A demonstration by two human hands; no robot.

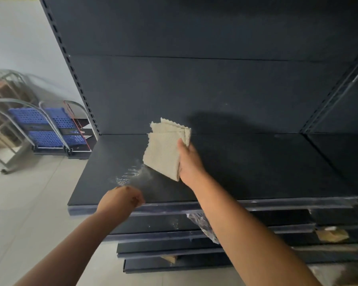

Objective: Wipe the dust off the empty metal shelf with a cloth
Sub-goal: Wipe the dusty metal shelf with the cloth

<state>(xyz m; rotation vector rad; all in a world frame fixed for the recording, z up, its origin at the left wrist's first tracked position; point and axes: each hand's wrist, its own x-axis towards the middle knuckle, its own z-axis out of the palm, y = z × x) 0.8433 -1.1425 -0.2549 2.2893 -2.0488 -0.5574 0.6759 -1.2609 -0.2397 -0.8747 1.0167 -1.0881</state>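
Shelf [256, 168] of dark metal fills the middle of the view, its flat top bare apart from a pale dusty smear [130, 175] near the front left, at about eight o'clock from the cloth. Far out at nine o'clock, on the tiled floor [29, 203], two folded blue trolleys [50, 129] lean by the white wall, just beside the slotted upright [79, 87] at the shelf's left end. At seven o'clock the left hand [122, 198] sits at the shelf's front edge with its fingers [137, 201] curled into a loose fist; nothing shows in its grip. Just past centre, the beige cloth [163, 149], folded into a thick pad with ragged edges, is held over the middle of the shelf, tilted so its lower corner points down toward the smear; whether that corner touches the metal cannot be told. The right hand [189, 162] clamps the cloth along its right side, thumb on the near face and fingers hidden behind the cloth. Behind it, at twelve o'clock, rises the dark back panel [194, 38]. Lower shelves [256, 230] step out beneath at five o'clock, with crumpled clear plastic [203, 223] hanging between them.
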